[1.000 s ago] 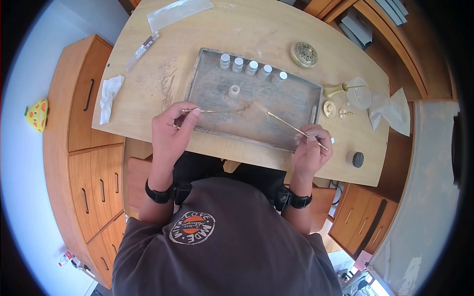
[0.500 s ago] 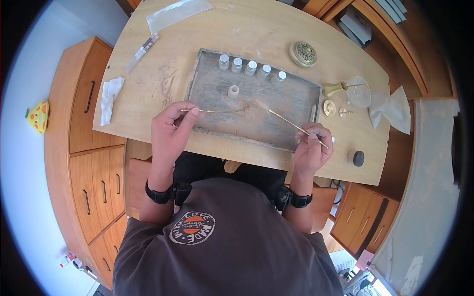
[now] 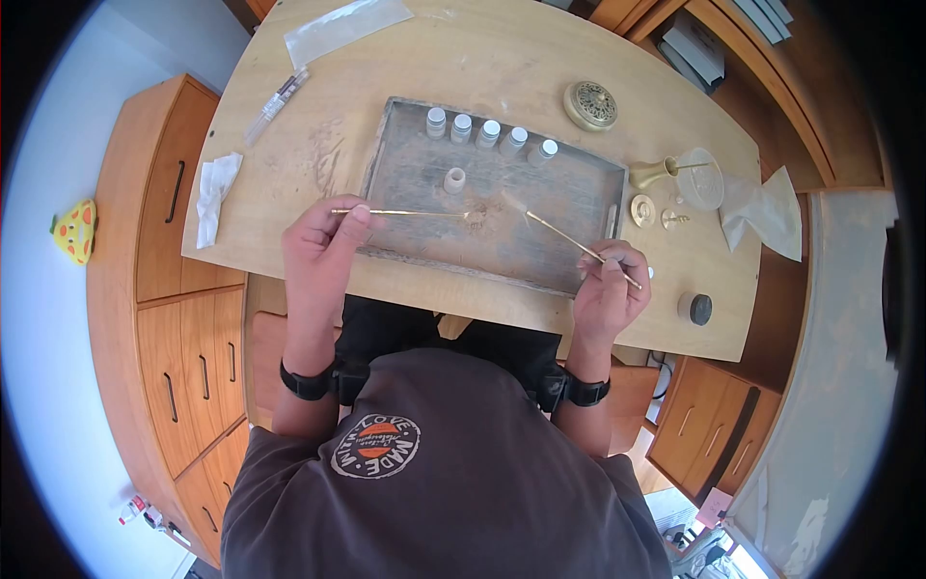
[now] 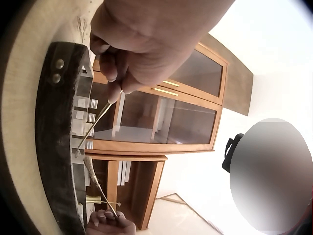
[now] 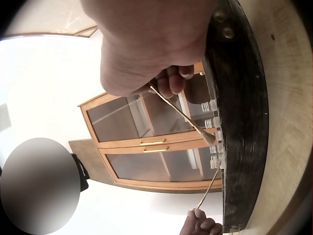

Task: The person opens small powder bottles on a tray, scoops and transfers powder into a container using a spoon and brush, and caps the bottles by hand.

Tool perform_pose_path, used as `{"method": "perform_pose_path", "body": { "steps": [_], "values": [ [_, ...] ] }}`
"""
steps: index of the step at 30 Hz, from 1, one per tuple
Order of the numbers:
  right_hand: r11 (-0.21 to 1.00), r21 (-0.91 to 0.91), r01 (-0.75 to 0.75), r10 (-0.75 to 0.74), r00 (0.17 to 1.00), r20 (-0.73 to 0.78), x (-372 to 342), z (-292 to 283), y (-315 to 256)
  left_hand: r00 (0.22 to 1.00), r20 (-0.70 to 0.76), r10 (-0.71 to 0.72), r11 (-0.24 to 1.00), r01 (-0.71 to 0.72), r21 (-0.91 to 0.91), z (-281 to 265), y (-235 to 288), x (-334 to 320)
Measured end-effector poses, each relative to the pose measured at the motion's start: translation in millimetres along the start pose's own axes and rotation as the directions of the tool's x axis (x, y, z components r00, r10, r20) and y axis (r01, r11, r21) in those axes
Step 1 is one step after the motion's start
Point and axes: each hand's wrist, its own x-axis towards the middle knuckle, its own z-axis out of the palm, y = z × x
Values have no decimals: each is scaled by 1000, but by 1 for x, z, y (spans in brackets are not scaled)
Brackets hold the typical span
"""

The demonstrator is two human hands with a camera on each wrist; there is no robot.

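My left hand point(image 3: 321, 241) pinches a thin brass scoop point(image 3: 415, 212) between thumb and fingers. Its small tip is over a patch of brown powder point(image 3: 487, 214) in a grey wooden tray point(image 3: 410, 154). On the other side, my right hand point(image 3: 612, 289) holds a slim brass-handled brush point(image 3: 569, 241) near the handle's end, its pale bristles point(image 5: 209, 139) angled down toward the same powder. An uncapped small vial point(image 3: 454, 180) stands in the tray just beyond the scoop. Along the tray's far side is a row of several white-capped vials point(image 3: 490, 133).
Right of the tray are a brass vase point(image 3: 656, 174), a clear cup point(image 3: 704, 183), small brass pieces point(image 3: 643, 212) and a dark-lidded jar point(image 3: 694, 309). A pierced brass burner point(image 3: 590, 104) sits behind. A crumpled tissue point(image 3: 217, 198) and clear tube point(image 3: 277, 104) lie left.
My left hand has shifted slightly left and away from my body with the scoop, whose tip has drawn back a little. The right hand has barely moved; the brush tip has shifted slightly.
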Motion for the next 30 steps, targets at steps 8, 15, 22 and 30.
{"method": "perform_pose_path", "body": {
  "steps": [8,15,22,30],
  "values": [
    [1000,-9,-27,27,999,-45,-1,3,-3,988,-102,114,993,-113,10,-9,11,7],
    [998,-57,-37,35,998,-43,0,4,-4,969,-160,189,981,-192,-4,-8,14,13],
    [998,-56,-42,40,999,-37,-1,3,-3,964,-146,222,975,-222,15,-4,14,14],
    [999,-38,-32,31,999,-19,-1,0,-2,962,-127,244,969,-235,81,-1,15,11]
  ]
}}
